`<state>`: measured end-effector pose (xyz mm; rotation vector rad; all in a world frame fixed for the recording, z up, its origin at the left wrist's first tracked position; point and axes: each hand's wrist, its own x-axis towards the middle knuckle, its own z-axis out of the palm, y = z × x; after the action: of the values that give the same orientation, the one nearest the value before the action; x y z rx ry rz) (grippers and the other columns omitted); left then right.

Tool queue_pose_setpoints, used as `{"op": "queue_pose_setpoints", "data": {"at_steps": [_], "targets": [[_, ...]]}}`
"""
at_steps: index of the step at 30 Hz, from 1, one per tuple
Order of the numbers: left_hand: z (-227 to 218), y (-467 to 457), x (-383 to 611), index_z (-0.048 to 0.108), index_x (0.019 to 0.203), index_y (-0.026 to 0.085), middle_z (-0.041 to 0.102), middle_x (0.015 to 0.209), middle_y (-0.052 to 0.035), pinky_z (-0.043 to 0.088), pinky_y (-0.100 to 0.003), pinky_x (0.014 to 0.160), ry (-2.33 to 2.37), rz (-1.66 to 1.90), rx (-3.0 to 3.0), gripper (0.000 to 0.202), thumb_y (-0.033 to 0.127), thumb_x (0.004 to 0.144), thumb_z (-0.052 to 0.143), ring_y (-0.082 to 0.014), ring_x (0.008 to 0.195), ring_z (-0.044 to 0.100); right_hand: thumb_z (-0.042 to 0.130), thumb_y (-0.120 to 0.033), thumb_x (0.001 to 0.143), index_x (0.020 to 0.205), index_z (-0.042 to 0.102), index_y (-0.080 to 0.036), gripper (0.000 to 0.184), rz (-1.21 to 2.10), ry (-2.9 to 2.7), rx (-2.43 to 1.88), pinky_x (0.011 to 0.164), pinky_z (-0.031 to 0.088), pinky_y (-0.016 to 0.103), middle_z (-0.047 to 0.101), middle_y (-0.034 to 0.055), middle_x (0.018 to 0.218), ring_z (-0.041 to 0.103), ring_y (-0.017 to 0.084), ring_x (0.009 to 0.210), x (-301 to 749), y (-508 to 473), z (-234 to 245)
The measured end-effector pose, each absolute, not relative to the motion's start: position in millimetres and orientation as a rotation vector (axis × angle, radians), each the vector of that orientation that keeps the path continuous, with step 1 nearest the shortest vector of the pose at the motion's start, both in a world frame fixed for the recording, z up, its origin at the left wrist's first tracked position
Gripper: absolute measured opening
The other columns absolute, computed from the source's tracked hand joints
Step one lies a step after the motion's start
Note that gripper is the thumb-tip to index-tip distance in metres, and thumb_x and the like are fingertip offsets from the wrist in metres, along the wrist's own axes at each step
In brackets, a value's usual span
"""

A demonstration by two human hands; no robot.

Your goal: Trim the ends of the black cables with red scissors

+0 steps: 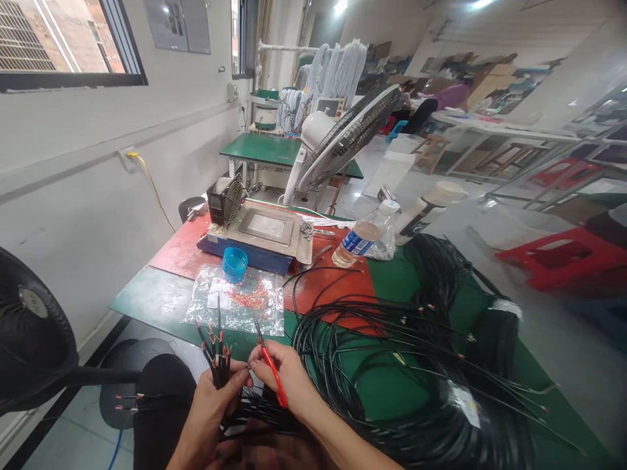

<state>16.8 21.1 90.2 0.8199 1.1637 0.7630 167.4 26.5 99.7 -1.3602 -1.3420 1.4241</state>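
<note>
My left hand (211,406) grips a bundle of black cable ends (217,356), their stripped coloured tips fanned upward. My right hand (285,375) holds a small red-handled tool (272,373) whose tip points up beside the bundle. Both hands meet at the table's near edge. A big tangle of black cables (401,365) spreads over the green table (147,297) to the right of my hands.
A clear plastic bag (235,301) with small red bits and a blue cap (234,264) lies ahead. Behind stand a metal-topped machine (264,233), a water bottle (360,240) and a tilted fan (345,134). A black fan (32,333) is at left.
</note>
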Motion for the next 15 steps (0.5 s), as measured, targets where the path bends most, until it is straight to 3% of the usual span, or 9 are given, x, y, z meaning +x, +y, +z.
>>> {"op": "queue_pose_setpoints", "data": {"at_steps": [11,15], "targets": [[88.9,18.4,20.0,0.063,0.067,0.016,0.039,0.042,0.006,0.02,-0.023,0.04,1.377,0.8,0.971,0.036,0.052,0.067,0.062,-0.0066,0.038,0.029,0.055,-0.017,0.073,0.069,0.065,-0.016,0.01,1.175,-1.541,-1.464,0.056,0.032,0.02,0.055,-0.0012,0.064,0.048,0.011,0.061,170.0,27.0,101.8],[90.9,18.8,20.4,0.066,0.066,0.017,0.059,0.057,-0.0008,0.034,-0.025,0.048,1.457,0.839,1.122,0.032,0.049,0.069,0.061,-0.0131,0.052,0.046,0.056,-0.016,0.073,0.068,0.065,-0.016,0.011,1.106,-1.59,-1.496,0.056,0.032,0.02,0.056,-0.001,0.064,0.049,0.011,0.061,169.1,27.1,106.1]]}}
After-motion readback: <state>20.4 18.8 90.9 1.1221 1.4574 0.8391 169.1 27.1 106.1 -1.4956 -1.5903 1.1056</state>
